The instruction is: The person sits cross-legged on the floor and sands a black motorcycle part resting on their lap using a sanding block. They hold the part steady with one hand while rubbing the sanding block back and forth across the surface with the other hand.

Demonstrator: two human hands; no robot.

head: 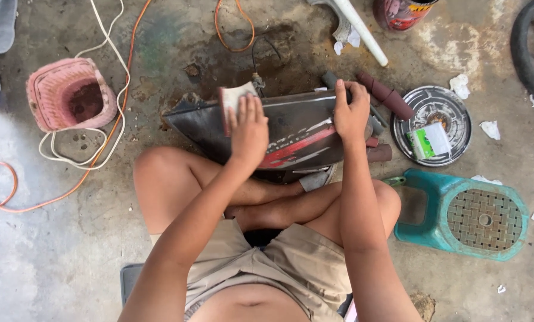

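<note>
You sit cross-legged on the concrete floor (58,262) with a black motorcycle fairing panel (291,128), striped red and white, propped on edge just beyond your shins. Your left hand (248,132) lies flat on the panel's near face, fingers pressed together over a folded sheet of sandpaper (234,101) that it pins against the surface near the panel's upper edge. Your right hand (351,113) hooks over the panel's top edge, toward its right end, its grip curled shut around the rim to steady the piece. The step in hand appears to be sanding the face; the next stroke calls for even pressure from the left palm while the right holds the panel from rocking. Right of the panel lie rolled strips of reddish abrasive (386,95), a round metal lid (437,122) carrying a small green-and-white pack, and an overturned teal plastic stool (463,214). Left of the panel stand a pink plastic basket (70,92) and loops of orange cable (16,203).
</note>
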